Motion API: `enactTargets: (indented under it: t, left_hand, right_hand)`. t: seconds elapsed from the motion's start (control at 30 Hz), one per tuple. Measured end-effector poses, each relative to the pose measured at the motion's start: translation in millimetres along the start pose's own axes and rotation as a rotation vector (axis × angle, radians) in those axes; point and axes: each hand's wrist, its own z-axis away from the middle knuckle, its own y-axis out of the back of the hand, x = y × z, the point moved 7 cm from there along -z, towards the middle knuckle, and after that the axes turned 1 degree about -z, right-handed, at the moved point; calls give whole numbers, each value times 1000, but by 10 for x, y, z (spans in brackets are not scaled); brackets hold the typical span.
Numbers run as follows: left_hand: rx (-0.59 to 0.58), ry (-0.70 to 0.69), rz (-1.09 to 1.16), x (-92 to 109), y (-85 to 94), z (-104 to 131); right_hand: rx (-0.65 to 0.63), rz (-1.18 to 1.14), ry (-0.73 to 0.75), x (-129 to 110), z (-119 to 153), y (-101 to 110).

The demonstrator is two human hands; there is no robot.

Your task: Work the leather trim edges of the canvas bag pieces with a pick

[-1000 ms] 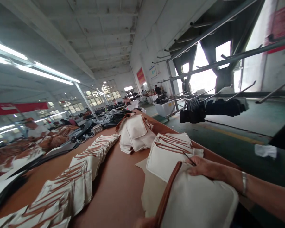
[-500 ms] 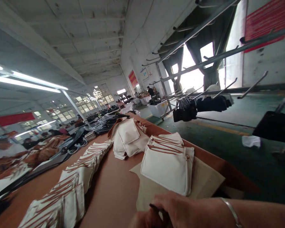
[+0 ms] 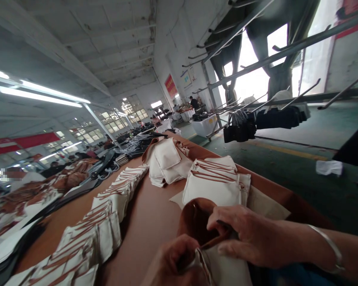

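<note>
Nearby, at five o'clock, a pouch looks light, soft, apt to sag; its seamed rim seems the surest grip. Left hand pinches that rim; right hand holds a dark tool. Stack beyond, twelve o'clock.

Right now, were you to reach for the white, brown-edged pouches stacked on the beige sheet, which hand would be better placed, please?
Probably the right hand: both hands are at the open brown-and-white pouch, but the left hand sits lower, farther from those stacked pouches.
</note>
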Motion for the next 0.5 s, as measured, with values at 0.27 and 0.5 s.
enactTargets:
  t: [0.27,0.5]
  left_hand:
    - [-57,-93,-236,-52,-332,-178]
    - [-40,-227,-404,188,-362,-159]
  right_hand:
    - [-34,232,104,280,256,-252]
    - [-16,378,357,-88,274,-222]
